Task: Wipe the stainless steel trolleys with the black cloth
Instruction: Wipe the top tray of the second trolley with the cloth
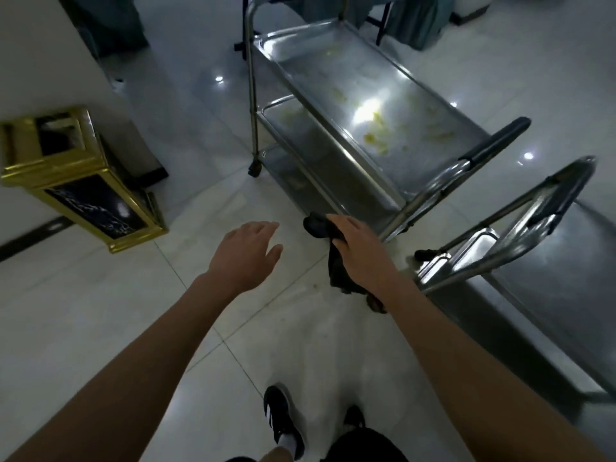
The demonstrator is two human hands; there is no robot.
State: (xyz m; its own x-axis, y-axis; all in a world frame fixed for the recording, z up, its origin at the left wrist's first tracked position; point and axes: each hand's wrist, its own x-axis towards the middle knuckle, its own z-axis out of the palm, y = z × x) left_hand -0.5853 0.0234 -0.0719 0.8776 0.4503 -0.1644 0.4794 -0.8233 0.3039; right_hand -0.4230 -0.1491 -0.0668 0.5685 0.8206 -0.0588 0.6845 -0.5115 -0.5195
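Observation:
A stainless steel trolley [333, 55] stands ahead with yellow smears on its top shelf and a black-padded handle at its near end. A second steel trolley [546, 268] stands at the right, close to me. My right hand [360, 255] holds the black cloth [336, 271] just short of the first trolley's near corner; the cloth hangs down below the hand. My left hand [245, 251] hovers above the floor with relaxed fingers, holding nothing, to the left of the cloth.
A gold-and-black bin [76, 175] stands at the left beside a white wall. Chairs with grey-green covers [413, 18] stand behind the far trolley. The floor is glossy white tile, and my feet in black shoes [283, 418] show at the bottom.

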